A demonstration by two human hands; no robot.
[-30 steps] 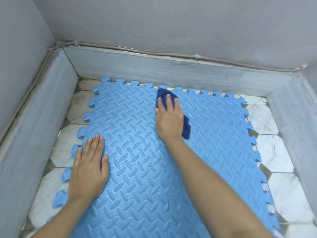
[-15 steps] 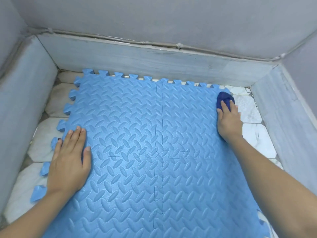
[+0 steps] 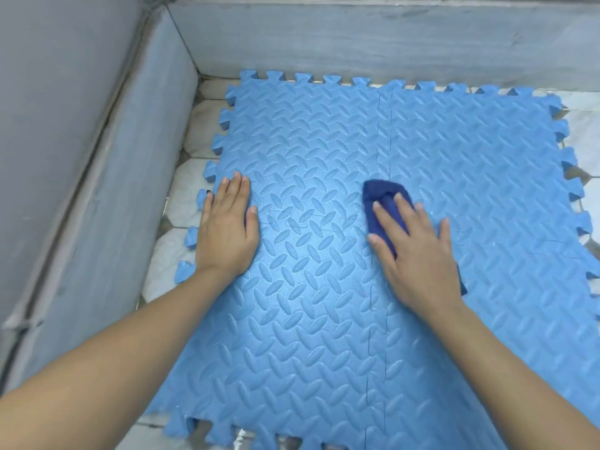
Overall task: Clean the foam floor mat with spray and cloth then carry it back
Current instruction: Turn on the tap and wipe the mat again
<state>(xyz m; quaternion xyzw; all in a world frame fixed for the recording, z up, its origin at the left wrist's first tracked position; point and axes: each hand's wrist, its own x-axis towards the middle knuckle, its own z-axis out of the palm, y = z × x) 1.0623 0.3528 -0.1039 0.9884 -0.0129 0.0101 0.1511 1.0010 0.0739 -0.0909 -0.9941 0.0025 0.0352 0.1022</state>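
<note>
While the foam floor mat (image 3: 324, 287) lies flat on the tiled floor (image 3: 181, 251), filling the centre and right of the frame, wiping is judged to be in progress. At far left, a grey wall (image 3: 58, 141) and its raised skirting border the floor closely. Left of centre, the left hand (image 3: 227, 228) rests palm-down on the mat near its toothed edge, fingers straight and together, gripping nothing. Right of centre, the right hand (image 3: 415, 248) presses a dark blue cloth (image 3: 383, 203) against the mat with spread, flat fingers; the cloth is bunched ahead of the fingertips. No spray bottle is visible.

Risks noted: the mat is made of interlocked tiles, and a hard stroke across a seam (image 3: 384, 131) could part the joints or buckle a tile. A bunched cloth may skip patches. If the bracing hand lifts, the mat could slide on the smooth tiles.
</note>
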